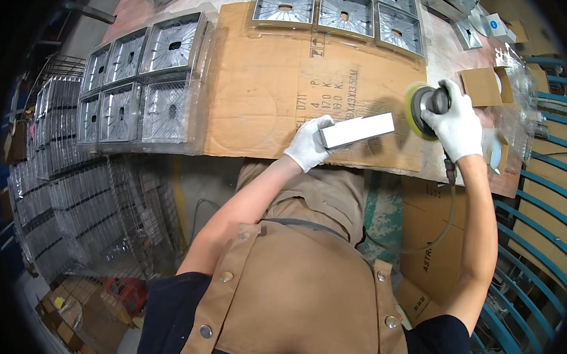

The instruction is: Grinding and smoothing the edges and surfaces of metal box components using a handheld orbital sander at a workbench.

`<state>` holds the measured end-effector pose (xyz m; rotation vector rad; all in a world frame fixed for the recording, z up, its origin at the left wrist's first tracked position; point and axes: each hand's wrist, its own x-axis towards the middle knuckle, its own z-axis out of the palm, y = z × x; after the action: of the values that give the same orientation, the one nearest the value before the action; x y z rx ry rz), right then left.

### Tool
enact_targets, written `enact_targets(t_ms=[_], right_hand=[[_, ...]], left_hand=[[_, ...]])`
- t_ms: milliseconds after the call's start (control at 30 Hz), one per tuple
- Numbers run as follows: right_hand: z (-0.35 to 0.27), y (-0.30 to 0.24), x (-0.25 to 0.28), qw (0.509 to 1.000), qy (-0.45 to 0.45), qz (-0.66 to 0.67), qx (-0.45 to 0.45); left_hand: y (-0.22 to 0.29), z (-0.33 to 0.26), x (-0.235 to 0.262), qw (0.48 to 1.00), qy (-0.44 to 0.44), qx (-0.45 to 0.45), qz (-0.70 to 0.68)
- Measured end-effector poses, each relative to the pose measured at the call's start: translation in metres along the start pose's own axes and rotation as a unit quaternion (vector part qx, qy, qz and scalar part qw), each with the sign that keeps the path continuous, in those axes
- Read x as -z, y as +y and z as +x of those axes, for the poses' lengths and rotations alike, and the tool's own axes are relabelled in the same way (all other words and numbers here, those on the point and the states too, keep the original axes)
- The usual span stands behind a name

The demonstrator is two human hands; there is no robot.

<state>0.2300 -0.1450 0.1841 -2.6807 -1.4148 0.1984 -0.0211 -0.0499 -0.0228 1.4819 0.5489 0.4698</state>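
Observation:
My left hand, in a white glove, grips one end of a box-shaped piece with a bright, flat upper face and a grey side. It is held tilted over the cardboard sheet, its right end raised. In my gloved right hand is a round sander, a dark tool with a yellow-green pad. The pad faces left, a small gap away from the piece's right end. A cable or hose runs down from the sander past my right forearm.
At left, a clear plastic tray holds several square silver metal castings. More castings sit in a tray at the far edge. Stacked trays stand lower left. An opened carton and blue curved rails are at right.

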Motion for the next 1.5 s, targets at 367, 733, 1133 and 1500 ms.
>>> enact_targets(t_ms=[367, 733, 1133, 1500], right_hand=[[-0.062, -0.102, -0.008, 0.979, -0.091, 0.080, 0.164], [-0.053, -0.084, 0.000, 0.985, -0.116, 0.068, 0.111], [-0.035, -0.004, -0.009, 0.997, 0.064, 0.036, 0.015], [-0.085, -0.046, 0.004, 0.999, -0.035, 0.038, -0.013]], left_hand=[[0.022, 0.006, 0.001, 0.983, -0.001, -0.030, 0.183], [0.006, 0.001, 0.006, 0.992, -0.050, 0.005, 0.118], [0.010, -0.002, -0.005, 0.999, 0.013, -0.024, 0.043], [0.003, -0.002, -0.004, 0.999, 0.000, -0.018, 0.046]])
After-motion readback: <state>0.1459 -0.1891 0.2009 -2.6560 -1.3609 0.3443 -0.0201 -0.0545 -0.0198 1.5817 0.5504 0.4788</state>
